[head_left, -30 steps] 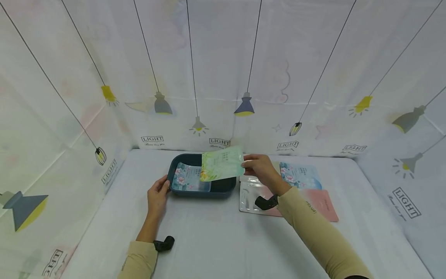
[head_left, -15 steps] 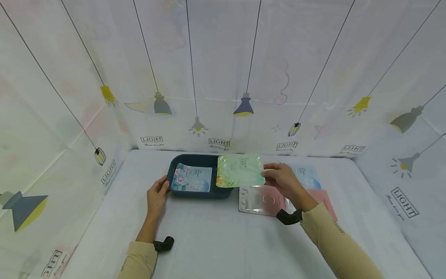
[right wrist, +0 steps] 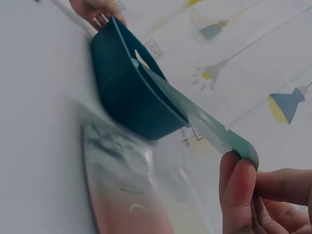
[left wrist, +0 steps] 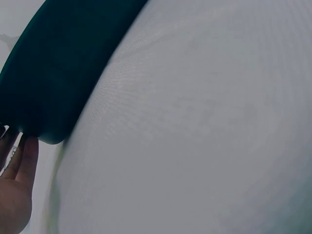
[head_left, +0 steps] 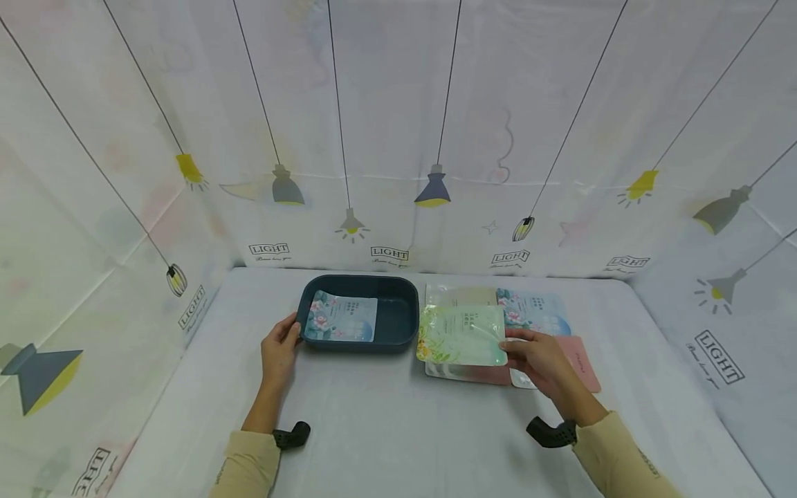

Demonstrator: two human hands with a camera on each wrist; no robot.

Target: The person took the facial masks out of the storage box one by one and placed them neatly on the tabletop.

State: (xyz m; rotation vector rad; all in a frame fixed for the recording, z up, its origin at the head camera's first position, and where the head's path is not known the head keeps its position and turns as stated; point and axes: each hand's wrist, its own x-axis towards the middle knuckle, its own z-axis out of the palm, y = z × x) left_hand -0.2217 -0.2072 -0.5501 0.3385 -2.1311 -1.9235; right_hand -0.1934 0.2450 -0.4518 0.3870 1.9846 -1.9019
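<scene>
My right hand (head_left: 542, 363) pinches the right edge of a light green sheet mask packet (head_left: 463, 335) with yellow flowers. In the right wrist view, the packet (right wrist: 195, 112) is seen nearly edge-on between thumb and fingers. It hovers over other packets right of a dark teal tray (head_left: 397, 318). Inside the tray, on its left side, lies a blue flowered packet (head_left: 342, 318). My left hand (head_left: 279, 353) touches the tray's left end. The left wrist view shows its fairly straight fingers (left wrist: 29, 158) against the tray wall (left wrist: 73, 63).
Under and around the green packet lie a beige packet (head_left: 463, 295), a blue flowered packet (head_left: 538, 311), a silver-and-pink packet (head_left: 467, 375) and a pink one (head_left: 579, 363). They overlap on the white cloth (head_left: 373, 429). A lamp-printed curtain (head_left: 386, 138) stands behind.
My right hand has carried the green packet from above the tray rightward and nearer to me, over the other packets. The left hand stays at the tray's left end.
</scene>
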